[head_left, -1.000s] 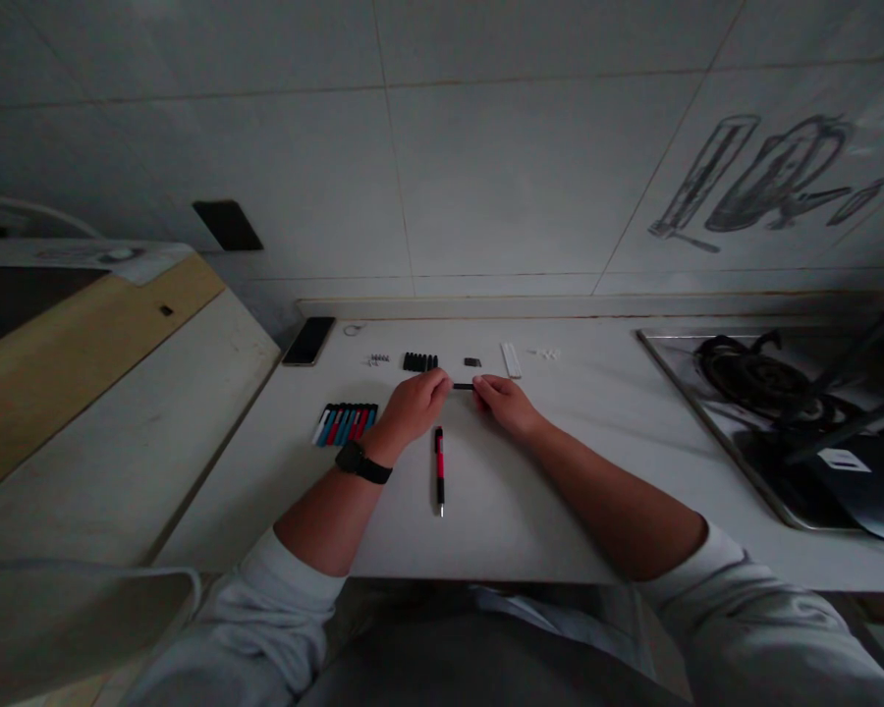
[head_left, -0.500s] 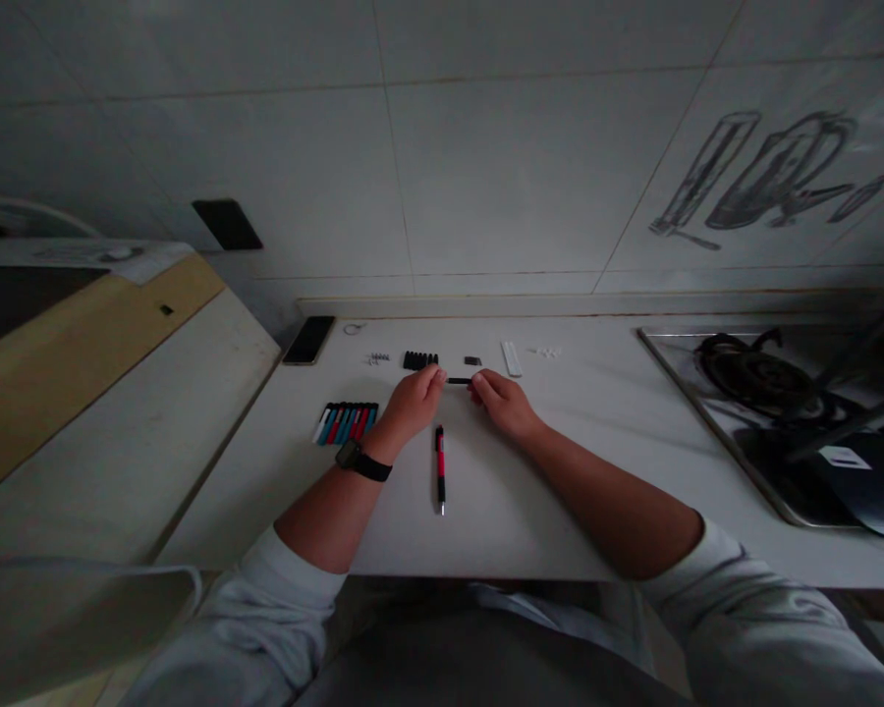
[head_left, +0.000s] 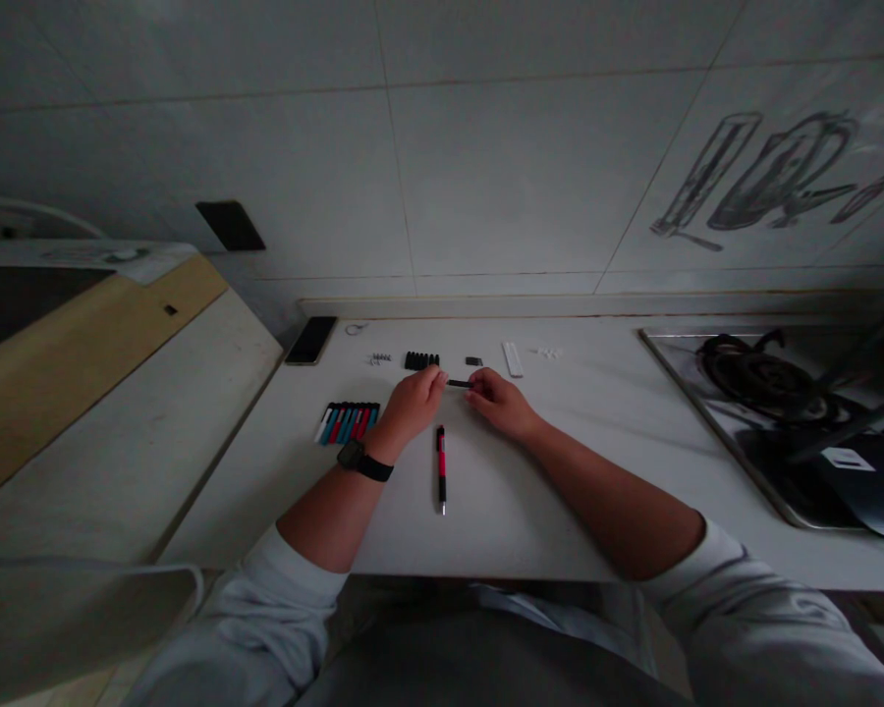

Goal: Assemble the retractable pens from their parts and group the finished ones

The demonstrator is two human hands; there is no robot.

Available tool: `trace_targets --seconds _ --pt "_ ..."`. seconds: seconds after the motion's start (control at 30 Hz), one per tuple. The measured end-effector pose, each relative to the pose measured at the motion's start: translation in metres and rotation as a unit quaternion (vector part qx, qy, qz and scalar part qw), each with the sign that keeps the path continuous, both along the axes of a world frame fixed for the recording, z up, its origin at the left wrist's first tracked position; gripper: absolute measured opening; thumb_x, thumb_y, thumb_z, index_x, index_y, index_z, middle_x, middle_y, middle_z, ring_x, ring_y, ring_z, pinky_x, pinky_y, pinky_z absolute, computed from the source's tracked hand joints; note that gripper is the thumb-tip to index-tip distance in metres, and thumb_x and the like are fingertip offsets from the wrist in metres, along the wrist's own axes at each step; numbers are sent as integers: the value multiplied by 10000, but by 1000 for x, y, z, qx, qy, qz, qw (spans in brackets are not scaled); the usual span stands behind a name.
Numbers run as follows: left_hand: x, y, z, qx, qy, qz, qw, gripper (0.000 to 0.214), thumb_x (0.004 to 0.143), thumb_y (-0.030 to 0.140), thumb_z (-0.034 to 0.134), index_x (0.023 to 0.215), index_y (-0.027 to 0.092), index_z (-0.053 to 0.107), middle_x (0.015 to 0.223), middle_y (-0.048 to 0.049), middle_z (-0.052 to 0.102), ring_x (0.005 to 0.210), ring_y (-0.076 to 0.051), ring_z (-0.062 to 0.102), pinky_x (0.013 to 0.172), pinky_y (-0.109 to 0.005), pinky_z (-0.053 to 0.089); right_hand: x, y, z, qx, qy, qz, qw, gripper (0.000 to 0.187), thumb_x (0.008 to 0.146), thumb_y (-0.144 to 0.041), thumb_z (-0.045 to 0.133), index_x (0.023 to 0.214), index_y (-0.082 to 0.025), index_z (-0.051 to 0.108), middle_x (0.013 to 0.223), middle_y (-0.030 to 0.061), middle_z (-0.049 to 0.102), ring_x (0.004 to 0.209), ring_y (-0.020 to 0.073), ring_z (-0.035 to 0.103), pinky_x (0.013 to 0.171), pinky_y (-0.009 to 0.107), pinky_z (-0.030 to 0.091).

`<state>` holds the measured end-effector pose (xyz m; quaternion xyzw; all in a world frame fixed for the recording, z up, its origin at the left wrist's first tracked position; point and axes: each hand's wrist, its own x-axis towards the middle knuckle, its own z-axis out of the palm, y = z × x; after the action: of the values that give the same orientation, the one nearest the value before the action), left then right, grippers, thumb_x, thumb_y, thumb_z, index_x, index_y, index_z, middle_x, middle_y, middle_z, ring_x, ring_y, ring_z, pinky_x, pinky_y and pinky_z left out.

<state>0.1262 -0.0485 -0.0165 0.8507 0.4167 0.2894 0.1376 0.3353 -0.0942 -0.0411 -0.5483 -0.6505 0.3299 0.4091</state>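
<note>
Thin stick (head_left: pixel 459 383) is plain black, pen (head_left: pixel 442 469) is red and black with a silvery tip. The row of barrels (head_left: pixel 349 423) mixes white, blue and red, all with black ends. Surface (head_left: pixel 530 530) is whitish, watch (head_left: pixel 352 454) black, sleeves (head_left: pixel 265 614) pale grey. Wall (head_left: pixel 501 177)'s grey with thin brownish lines plus a dark sketchy jug pattern (head_left: pixel 777 182).

Left forearm (head_left: pixel 324 520) and right forearm (head_left: pixel 619 496) reach forward, slanting inward. Left hand (head_left: pixel 414 405) turned palm-inward, fingertips pinched. Right hand (head_left: pixel 507 405) facing it, fingers curled, thumb near forefinger. Hands near each other, apart.
</note>
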Motion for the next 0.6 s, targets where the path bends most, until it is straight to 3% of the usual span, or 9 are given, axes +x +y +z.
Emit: trace_targets --seconds 0.07,0.17,0.27,0.37,0.47,0.6 --pt "0 0 -1 4 4 -4 1000 323 1076 337 390 820 216 545 752 -28 621 687 -184 562 664 -309 371 0 0 0 -5 8 1 1000 293 932 -510 562 1032 -238 601 817 -12 651 703 159 557 691 283 422" --pt "1 -1 -1 6 11 -5 1000 325 1078 344 383 821 219 538 743 -27 619 685 -185 560 655 -310 358 -1 -1 0 -16 -4 9 1000 335 994 -504 445 892 -227 604 759 -4 643 693 160 560 721 298 429" --pt "3 -2 -1 3 20 0 1000 322 1079 346 384 831 217 544 748 -30 627 691 -188 569 656 -310 354 -1 0 -3 1 3 -1 1000 261 927 -483 565 998 -234 598 763 -21 628 682 158 546 689 288 423" --pt "5 -3 -2 -6 34 4 999 307 1078 335 390 859 212 566 783 -37 655 726 -194 598 680 -308 374 -1 1 -6 8 22 2 1000 334 906 -482 595 1133 -237 583 778 -31 628 676 155 545 670 281 424" --pt "7 -3 -3 -14 46 5 999 302 1081 337 391 895 209 590 849 -53 691 792 -200 633 719 -304 402 -1 2 -6 3 16 12 1000 264 943 -458 524 1006 -222 626 764 -9 646 692 159 570 708 293 444" --pt "8 -2 -4 -28 73 36 996 305 1083 336 393 917 207 613 896 -73 719 825 -214 658 732 -311 411 -1 5 -9 14 52 -25 998 216 869 -409 601 972 -222 631 847 11 672 714 160 583 705 294 458"
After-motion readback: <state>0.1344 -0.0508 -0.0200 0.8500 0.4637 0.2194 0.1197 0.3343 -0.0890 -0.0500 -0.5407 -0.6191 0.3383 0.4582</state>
